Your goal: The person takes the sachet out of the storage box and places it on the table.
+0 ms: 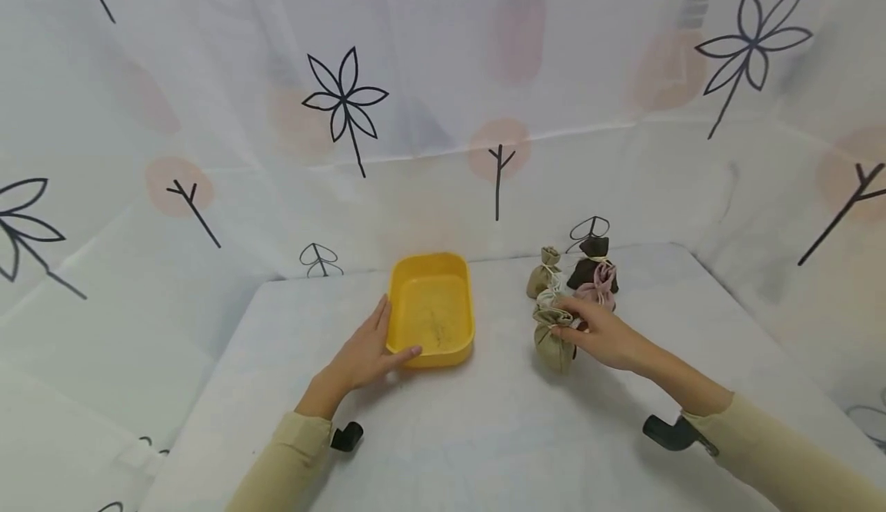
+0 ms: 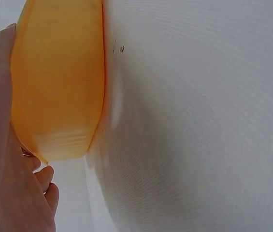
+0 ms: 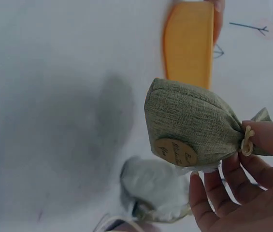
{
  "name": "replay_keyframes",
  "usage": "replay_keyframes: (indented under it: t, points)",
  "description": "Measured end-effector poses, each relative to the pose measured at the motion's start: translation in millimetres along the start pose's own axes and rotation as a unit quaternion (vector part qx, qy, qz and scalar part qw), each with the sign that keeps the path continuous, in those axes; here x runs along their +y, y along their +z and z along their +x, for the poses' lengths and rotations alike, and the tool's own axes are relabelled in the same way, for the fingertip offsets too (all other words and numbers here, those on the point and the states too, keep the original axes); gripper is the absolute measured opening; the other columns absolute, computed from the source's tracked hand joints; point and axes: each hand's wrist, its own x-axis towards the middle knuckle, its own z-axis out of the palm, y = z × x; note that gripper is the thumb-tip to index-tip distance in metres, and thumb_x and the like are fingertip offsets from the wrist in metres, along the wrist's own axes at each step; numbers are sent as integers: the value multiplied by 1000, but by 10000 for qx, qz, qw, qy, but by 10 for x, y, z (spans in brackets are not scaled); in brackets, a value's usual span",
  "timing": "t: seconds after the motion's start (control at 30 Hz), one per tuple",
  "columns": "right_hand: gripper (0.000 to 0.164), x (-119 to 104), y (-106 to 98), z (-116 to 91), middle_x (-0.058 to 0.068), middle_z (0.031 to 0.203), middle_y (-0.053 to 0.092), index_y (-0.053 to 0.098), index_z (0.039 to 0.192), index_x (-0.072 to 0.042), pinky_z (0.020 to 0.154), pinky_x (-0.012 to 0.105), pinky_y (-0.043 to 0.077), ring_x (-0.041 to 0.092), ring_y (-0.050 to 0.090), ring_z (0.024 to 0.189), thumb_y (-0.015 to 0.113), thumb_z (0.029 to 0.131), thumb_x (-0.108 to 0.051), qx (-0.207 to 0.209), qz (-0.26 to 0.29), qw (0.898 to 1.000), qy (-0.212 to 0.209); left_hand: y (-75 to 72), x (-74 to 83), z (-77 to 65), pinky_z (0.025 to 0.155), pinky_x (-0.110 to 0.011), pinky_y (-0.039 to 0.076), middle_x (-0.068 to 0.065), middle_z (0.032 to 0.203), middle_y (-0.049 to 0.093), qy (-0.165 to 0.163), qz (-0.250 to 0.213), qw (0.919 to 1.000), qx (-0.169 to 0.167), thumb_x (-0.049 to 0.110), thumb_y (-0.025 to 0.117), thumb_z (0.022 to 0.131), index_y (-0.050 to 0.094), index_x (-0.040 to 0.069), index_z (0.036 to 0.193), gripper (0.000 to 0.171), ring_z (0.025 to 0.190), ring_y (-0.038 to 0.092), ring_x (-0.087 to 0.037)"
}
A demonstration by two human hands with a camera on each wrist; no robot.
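A yellow plastic tray (image 1: pixel 465 354) stands left of the table's middle. My left hand (image 1: pixel 363 354) holds it at the near left corner, thumb over the front rim and fingers along the left side. In the left wrist view the tray's wall (image 2: pixel 59 82) fills the upper left, with the left hand (image 2: pixel 10 159) at its edge. My right hand (image 1: pixel 605 335) pinches a green drawstring sachet (image 1: pixel 554 350) by its tied neck. From the right wrist the sachet (image 3: pixel 187 125) hangs above the table, a round label with writing on it, cord in the fingers (image 3: pixel 269 137).
Behind the right hand are a tan sachet (image 1: pixel 542 277), a dark brown sachet (image 1: pixel 584 272) and a pink sachet (image 1: pixel 601 287). A whitish sachet (image 3: pixel 155 183) sits below the green one. White cloth covers the table (image 1: pixel 450 443); a patterned curtain (image 1: pixel 429 212) hangs behind.
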Motion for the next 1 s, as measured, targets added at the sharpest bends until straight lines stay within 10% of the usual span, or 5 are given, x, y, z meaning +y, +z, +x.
replay_keyframes:
  t: [0.5,0.73,1.0]
  points:
    - [46,388,-226,-219,26,135,59,52,141,9,81,30,57,39,61,116,63,103,-15,155,-30,9988,470,28,30,18,125,-48,22,-5,173,-2,-19,-74,10000,28,77,58,88,-2,11,165,118,157,16,-29]
    - [46,516,-200,-237,31,140,54,53,140,11,99,59,52,51,48,131,62,103,-15,378,-8,9972,640,29,46,34,125,-48,22,-8,173,0,-4,-79,10000,-9,78,57,88,-3,11,165,118,157,16,-29]
    - [43,505,-301,-283,17,128,64,57,136,4,90,37,56,36,58,117,66,102,-21,339,-140,9980,508,-101,-34,36,126,-53,18,-3,173,-3,400,-100,9991,129,79,48,92,1,12,166,111,157,13,-31]
